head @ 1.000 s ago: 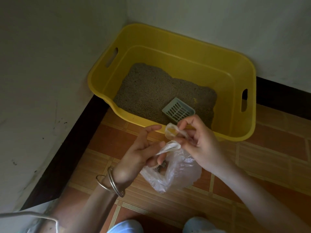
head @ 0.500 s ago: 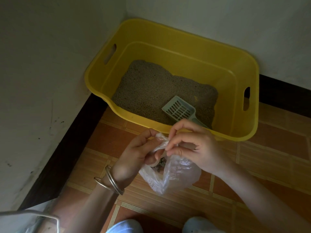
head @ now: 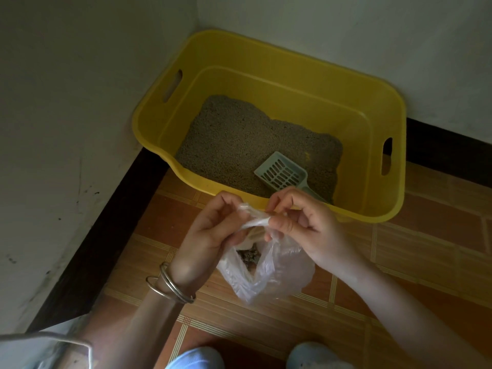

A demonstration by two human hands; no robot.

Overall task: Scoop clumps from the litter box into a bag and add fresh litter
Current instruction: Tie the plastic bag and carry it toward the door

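A yellow litter box [head: 300, 75] stands in the room's corner, with grey-brown litter [head: 239, 139] over its floor. A pale slotted scoop [head: 282, 173] lies on the litter near the front wall, handle toward me. In front of the box, a thin clear plastic bag [head: 282, 272] hangs over the tiled floor with dark clumps [head: 249, 255] inside. My left hand [head: 210, 233] and my right hand [head: 303, 222] both pinch the bag's twisted top ends between them.
White walls close in on the left and behind the box, with a dark skirting strip [head: 87, 249] along the floor. Orange floor tiles [head: 426, 249] stretch to the right. Two light shoes [head: 197, 358] show at the bottom edge, a pale object [head: 45, 347] at bottom left.
Both hands have drawn the bag's top ends together and twisted them tight. The view has shifted, so more of the scoop shows above my right hand.
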